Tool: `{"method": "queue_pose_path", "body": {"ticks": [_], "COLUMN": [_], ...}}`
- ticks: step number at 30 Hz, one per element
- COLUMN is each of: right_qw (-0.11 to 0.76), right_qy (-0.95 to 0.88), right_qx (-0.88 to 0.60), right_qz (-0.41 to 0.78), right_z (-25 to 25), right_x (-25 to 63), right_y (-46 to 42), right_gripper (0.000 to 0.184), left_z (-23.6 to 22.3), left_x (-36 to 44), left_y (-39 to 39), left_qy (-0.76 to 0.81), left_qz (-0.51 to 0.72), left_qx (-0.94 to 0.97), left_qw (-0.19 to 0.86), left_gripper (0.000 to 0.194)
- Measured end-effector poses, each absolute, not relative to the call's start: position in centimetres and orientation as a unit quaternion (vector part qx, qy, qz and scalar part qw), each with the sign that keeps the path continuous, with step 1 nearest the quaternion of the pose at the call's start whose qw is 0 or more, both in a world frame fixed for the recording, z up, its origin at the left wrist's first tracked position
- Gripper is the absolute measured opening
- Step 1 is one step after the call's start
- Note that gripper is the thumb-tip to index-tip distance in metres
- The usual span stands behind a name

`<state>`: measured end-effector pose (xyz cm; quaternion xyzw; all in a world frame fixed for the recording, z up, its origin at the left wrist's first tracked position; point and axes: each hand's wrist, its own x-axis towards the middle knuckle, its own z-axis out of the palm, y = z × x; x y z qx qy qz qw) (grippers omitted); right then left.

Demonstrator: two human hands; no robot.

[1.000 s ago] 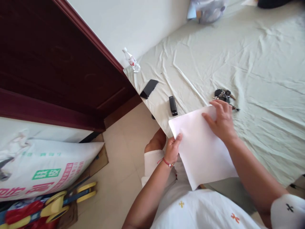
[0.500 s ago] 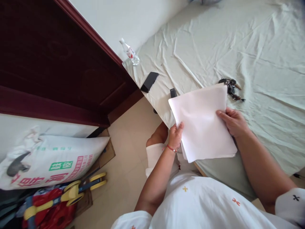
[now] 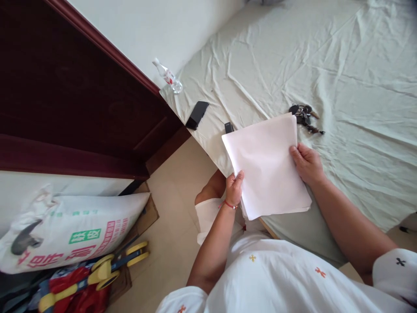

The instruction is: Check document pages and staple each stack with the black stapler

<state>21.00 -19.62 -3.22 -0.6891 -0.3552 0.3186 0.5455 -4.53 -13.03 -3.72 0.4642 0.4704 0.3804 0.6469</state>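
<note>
A stack of white paper sheets is held up between my two hands, over the edge of the cloth-covered surface. My left hand grips its left edge, thumb on top and the fingers hidden beneath. On the opposite side my right hand is closed on the right edge, its thumb pressed near the rim. The top sheet looks blank, and the edges of lower sheets peek out at the bottom corner. A bunch of keys lies just past the stack's far right corner. Partly behind the far left corner is a small black object.
A wrinkled pale green sheet covers the surface. Near its left edge lie a black flat case and a clear plastic bottle. On the floor at left are a full white sack and a yellow-and-blue wheeled toy.
The view has shifted slightly, so the bottle, keys and paper sit a little further left. Both hands keep hold of the paper stack, with my right hand's grip on the edge slightly changed.
</note>
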Motion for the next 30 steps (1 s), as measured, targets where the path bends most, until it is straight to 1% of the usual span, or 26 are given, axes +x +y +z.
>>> {"method": "queue_pose_path", "body": {"ticks": [4,8,11,14,18,21,25,27,30], "right_qw": [0.595,0.622,0.636,0.650,0.642,0.644,0.658,0.673,0.696], "right_qy": [-0.346,-0.317,-0.278,-0.259,-0.276,-0.301,-0.310,-0.288,-0.241], "right_qx": [-0.636,-0.563,-0.540,-0.559,-0.579,-0.573,-0.563,-0.548,-0.509], "right_qz": [0.348,0.442,0.476,0.445,0.421,0.407,0.393,0.404,0.445], "right_z": [-3.57,-3.22,-2.96,-3.05,-3.50,-3.75,-3.75,-3.60,-3.23], "right_x": [21.14,21.17,21.15,21.13,21.19,21.31,21.38,21.41,21.58], "right_y": [-19.56,-19.53,-19.52,-19.49,-19.50,-19.43,-19.09,-19.00,-19.25], "right_gripper": [0.037,0.027,0.032,0.029,0.041,0.036,0.021,0.023,0.030], "left_z": [-3.64,-3.32,-3.13,-3.08,-3.21,-3.44,-3.70,-3.66,-3.26], "left_x": [-4.44,-4.41,-4.41,-4.39,-4.41,-4.52,-4.78,-4.85,-4.74], "left_y": [-12.95,-12.82,-12.79,-12.83,-12.88,-12.89,-12.90,-12.94,-13.09], "left_qy": [0.470,0.471,0.468,0.466,0.470,0.470,0.464,0.454,0.441], "left_qz": [0.389,0.390,0.384,0.385,0.385,0.387,0.382,0.384,0.385], "left_qx": [0.448,0.404,0.393,0.411,0.426,0.428,0.450,0.464,0.457], "left_qw": [0.654,0.680,0.692,0.683,0.670,0.668,0.660,0.657,0.669], "left_gripper": [0.058,0.062,0.062,0.062,0.062,0.060,0.059,0.057,0.052]}}
